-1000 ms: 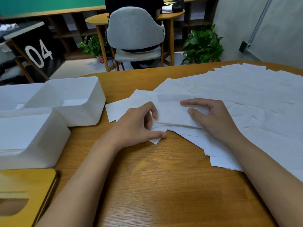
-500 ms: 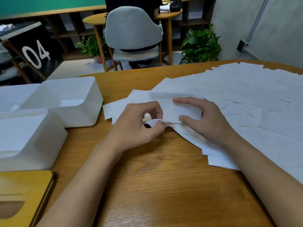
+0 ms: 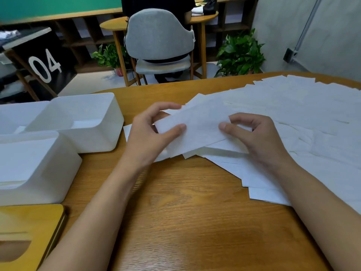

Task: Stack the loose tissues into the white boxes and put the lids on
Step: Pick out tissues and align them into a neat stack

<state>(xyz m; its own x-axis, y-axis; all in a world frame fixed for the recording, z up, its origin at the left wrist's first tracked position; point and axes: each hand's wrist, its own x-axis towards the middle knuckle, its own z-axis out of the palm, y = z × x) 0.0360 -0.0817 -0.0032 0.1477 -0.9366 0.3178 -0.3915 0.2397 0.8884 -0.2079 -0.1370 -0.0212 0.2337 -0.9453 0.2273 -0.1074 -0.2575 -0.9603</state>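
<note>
The left hand [image 3: 152,133] and the right hand [image 3: 261,139] hold one tissue [image 3: 201,126] between them. The left grip pinches its left end with thumb and fingers. The right grip pinches its right end the same way. The tissue sits over the edge of many more tissues [image 3: 297,114]. These lie flat and overlap across the right side of the table [image 3: 185,222]. Two white boxes stand open on the left, one behind the other. The near box [image 3: 39,173] has a pile of tissues inside. The far box [image 3: 91,130] has a few at the bottom. A wooden lid [image 3: 29,227] with a slot lies on the table in front of the near box.
</note>
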